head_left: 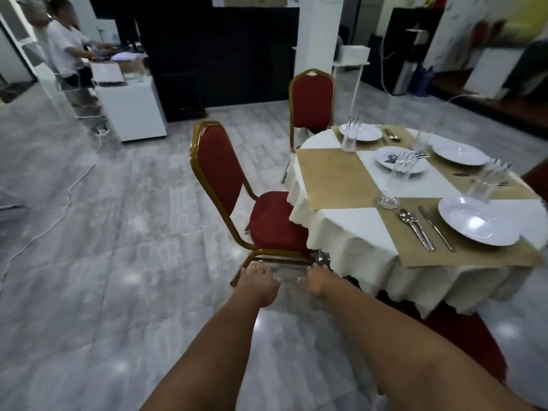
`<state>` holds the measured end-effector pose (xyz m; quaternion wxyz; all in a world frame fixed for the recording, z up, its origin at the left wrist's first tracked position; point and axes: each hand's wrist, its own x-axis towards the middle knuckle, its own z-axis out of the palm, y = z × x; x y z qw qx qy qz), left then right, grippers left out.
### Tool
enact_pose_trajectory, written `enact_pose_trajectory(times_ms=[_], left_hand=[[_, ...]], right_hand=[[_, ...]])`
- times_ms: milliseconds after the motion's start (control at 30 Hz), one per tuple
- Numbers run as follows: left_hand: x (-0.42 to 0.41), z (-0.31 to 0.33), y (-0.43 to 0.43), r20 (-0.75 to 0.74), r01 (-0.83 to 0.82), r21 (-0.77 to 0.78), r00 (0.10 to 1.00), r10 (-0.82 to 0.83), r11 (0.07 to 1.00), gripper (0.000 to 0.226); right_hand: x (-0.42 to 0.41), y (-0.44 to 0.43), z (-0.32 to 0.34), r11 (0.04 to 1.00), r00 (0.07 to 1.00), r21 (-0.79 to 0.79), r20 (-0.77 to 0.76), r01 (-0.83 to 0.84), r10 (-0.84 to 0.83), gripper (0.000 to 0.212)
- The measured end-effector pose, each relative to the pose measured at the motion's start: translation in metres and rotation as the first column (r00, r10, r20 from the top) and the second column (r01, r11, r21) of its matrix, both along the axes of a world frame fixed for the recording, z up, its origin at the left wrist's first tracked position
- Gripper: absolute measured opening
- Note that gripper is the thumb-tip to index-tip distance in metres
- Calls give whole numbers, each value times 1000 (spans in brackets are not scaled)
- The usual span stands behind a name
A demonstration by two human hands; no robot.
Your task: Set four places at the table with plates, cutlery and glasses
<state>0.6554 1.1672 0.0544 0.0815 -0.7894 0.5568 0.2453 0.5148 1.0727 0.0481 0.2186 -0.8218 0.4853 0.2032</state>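
Note:
A round table (350,232) with a white cloth and gold placemats stands at the right. On it are several white plates: a near one (477,221), a middle one (400,160), a far one (360,132) and a right one (459,154). A spoon and fork (415,229) and a knife (436,228) lie left of the near plate. Clear glasses stand at the far place (350,134), mid-table (396,179) and beside the near plate (489,179). My left hand (258,284) and right hand (318,281) reach low toward the base rail of a red chair (225,185), fingers spread, holding nothing.
A second red chair (311,99) stands at the table's far side, and a red seat (462,330) shows under the cloth near me. A person (65,46) works at a white counter (130,105) at the back left. Grey tiled floor spreads out to the left.

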Motion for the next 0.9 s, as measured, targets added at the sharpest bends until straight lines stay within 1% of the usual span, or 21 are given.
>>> enact_pose_trajectory(times_ms=[67, 200, 300, 400, 467, 633, 767, 900], left_hand=[[5, 1, -22, -14, 5, -7, 1000, -5, 1000, 62], [10, 5, -59, -36, 19, -22, 999, -19, 1000, 62], [13, 4, -84, -30, 47, -21, 998, -48, 999, 62], [17, 4, -106, -37, 81, -32, 996, -82, 996, 62], [24, 3, -127, -41, 115, -38, 992, -117, 993, 61], [43, 4, -182, -59, 221, -51, 973, -224, 974, 61], [66, 9, -230, -18, 328, -98, 943, -331, 940, 61], [85, 7, -261, -21, 383, -74, 922, -386, 921, 60]], right_hand=[[0, -18, 4, 999, 999, 6, -5, 31, -31, 62], [3, -51, 6, 996, 997, -21, 18, 82, -82, 60], [3, -70, 4, 992, 991, -1, 29, 129, -129, 60], [2, -87, 0, 981, 981, 3, 44, 192, -192, 53], [6, -102, 1, 970, 969, -2, 55, 242, -241, 49], [16, -139, 1, 955, 954, -5, 60, 296, -295, 52], [36, -171, 6, 921, 919, -5, 76, 389, -388, 52], [51, -193, 7, 891, 890, -19, 62, 454, -453, 52]])
